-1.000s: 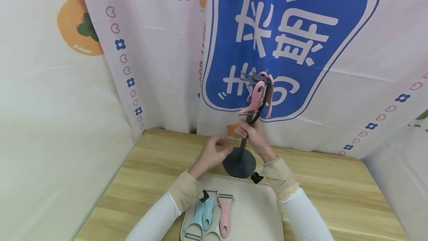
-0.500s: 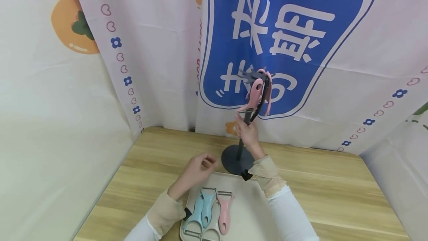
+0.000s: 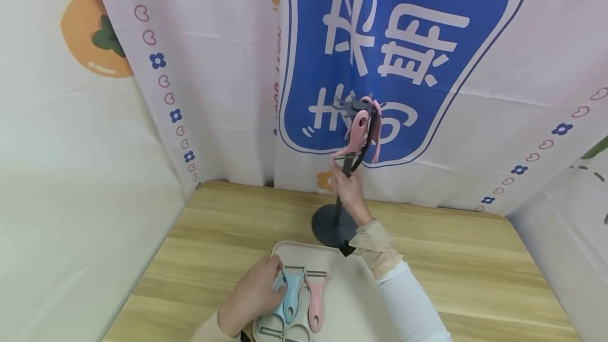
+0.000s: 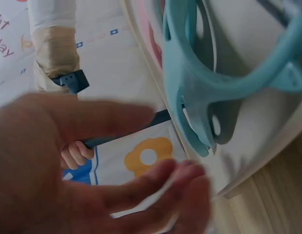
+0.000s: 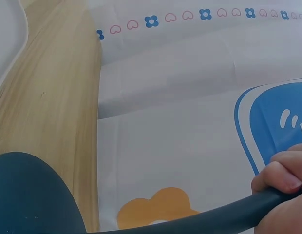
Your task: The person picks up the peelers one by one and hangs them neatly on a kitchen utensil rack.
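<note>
My right hand (image 3: 350,192) grips the upright pole (image 3: 338,212) of a dark grey rotating rack, below its hooked top. A pink peeler (image 3: 357,130) and at least one more pink piece hang from the hooks beside a black curved handle (image 3: 370,136). My left hand (image 3: 254,290) is over the tray's left side, beside a light-blue peeler (image 3: 292,292). In the left wrist view, its thumb and fingers are spread apart with nothing between them, near a light-blue peeler (image 4: 190,73). A second light-blue peeler is partly hidden by that hand. A pink peeler (image 3: 315,305) lies to the right.
The cream tray (image 3: 353,292) sits on the wooden table (image 3: 456,268), in front of the rack's round base (image 3: 325,227). A pale grey peeler (image 3: 303,307) lies among the others. A printed curtain (image 3: 237,99) hangs close behind the table.
My left hand has left the rack's base area and come down and left to the peelers on the tray. The right hand stays on the pole; the view has shifted slightly.
</note>
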The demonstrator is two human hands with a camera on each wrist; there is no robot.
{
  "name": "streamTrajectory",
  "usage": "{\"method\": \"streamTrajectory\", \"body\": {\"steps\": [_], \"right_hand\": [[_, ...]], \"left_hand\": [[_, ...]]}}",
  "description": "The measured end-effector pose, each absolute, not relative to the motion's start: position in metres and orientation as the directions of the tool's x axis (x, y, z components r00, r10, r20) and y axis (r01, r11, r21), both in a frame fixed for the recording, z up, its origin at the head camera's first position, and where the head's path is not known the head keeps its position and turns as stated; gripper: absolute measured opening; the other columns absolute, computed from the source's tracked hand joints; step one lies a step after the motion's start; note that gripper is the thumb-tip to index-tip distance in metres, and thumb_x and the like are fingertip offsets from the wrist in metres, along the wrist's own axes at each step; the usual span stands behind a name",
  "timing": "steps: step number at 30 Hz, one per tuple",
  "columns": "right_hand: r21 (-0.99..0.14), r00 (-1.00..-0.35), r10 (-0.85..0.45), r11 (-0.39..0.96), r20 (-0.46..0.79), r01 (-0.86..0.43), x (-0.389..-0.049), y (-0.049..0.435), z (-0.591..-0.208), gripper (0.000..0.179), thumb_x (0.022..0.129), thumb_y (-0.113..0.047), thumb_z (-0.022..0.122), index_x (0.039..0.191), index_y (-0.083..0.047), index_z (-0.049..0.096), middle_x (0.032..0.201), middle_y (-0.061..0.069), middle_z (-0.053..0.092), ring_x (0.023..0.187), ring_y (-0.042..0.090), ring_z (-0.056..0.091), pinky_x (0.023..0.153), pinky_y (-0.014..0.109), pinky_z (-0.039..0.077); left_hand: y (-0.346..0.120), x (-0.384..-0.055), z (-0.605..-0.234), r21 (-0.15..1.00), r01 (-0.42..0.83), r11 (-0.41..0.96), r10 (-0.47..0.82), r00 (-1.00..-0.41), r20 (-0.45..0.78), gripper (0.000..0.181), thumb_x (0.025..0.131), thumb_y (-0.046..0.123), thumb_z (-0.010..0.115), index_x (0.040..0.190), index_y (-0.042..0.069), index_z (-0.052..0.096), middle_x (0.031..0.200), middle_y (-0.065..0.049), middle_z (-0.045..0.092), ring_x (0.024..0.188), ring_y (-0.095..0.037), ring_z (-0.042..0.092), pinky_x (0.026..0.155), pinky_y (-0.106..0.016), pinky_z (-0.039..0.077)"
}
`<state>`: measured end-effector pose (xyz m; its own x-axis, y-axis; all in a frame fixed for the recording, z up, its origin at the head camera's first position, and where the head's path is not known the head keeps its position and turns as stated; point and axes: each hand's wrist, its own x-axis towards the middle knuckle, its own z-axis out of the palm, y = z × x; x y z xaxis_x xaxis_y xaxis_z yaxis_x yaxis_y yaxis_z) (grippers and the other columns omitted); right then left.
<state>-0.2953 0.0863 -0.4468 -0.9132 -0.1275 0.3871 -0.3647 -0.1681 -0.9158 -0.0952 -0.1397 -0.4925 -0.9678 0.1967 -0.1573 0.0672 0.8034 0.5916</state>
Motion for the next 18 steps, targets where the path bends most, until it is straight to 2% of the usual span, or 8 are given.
{"method": "streamTrajectory", "body": {"steps": [3,5,10,16,18], "right_hand": [[-0.921,-0.918,-0.121,-0.146,0.378,-0.36,-0.296,0.086,-0.446,0.053,0.112,-0.035,0.056,0.065,-0.014,0.042,0.049,-0.01,0.036,0.039,0.008,0.03,0.044,0.025,0.026],[-0.923,-0.921,-0.114,-0.145,0.373,-0.356,-0.295,0.086,-0.445,0.052,0.112,-0.032,0.056,0.066,-0.014,0.042,0.049,-0.01,0.036,0.038,0.009,0.03,0.044,0.025,0.026],[-0.92,-0.918,-0.114,-0.153,0.379,-0.361,-0.295,0.084,-0.445,0.05,0.112,-0.029,0.056,0.067,-0.014,0.042,0.049,-0.01,0.037,0.038,0.008,0.032,0.044,0.024,0.027],[-0.915,-0.916,-0.108,-0.168,0.386,-0.366,-0.293,0.084,-0.445,0.05,0.111,-0.03,0.056,0.066,-0.015,0.042,0.049,-0.009,0.037,0.038,0.008,0.032,0.043,0.024,0.027],[-0.918,-0.918,-0.105,-0.159,0.382,-0.364,-0.292,0.085,-0.445,0.05,0.112,-0.03,0.056,0.066,-0.015,0.042,0.049,-0.009,0.037,0.038,0.009,0.032,0.043,0.025,0.027]], "left_hand": [[-0.141,-0.09,-0.492,0.578,0.023,0.815,0.198,-0.95,-0.242,0.042,0.085,0.018,0.083,0.117,0.002,0.062,0.097,-0.007,0.057,0.082,-0.02,0.055,0.069,-0.04,0.052],[-0.142,-0.087,-0.492,0.576,0.001,0.817,0.196,-0.94,-0.278,0.051,0.084,0.018,0.085,0.122,-0.003,0.06,0.104,-0.011,0.061,0.087,-0.023,0.058,0.076,-0.046,0.057],[-0.14,-0.08,-0.493,0.55,-0.024,0.835,0.17,-0.94,-0.298,0.07,0.083,0.018,0.085,0.137,-0.013,0.053,0.117,-0.024,0.066,0.092,-0.029,0.062,0.086,-0.057,0.058],[-0.132,-0.075,-0.496,0.476,-0.043,0.878,0.117,-0.947,-0.301,0.074,0.081,0.024,0.083,0.139,-0.011,0.051,0.108,-0.019,0.068,0.083,-0.027,0.059,0.079,-0.052,0.057],[-0.129,-0.074,-0.497,0.467,-0.058,0.882,0.099,-0.947,-0.305,0.074,0.081,0.023,0.083,0.138,-0.011,0.051,0.103,-0.018,0.067,0.079,-0.028,0.058,0.072,-0.05,0.056]]}}
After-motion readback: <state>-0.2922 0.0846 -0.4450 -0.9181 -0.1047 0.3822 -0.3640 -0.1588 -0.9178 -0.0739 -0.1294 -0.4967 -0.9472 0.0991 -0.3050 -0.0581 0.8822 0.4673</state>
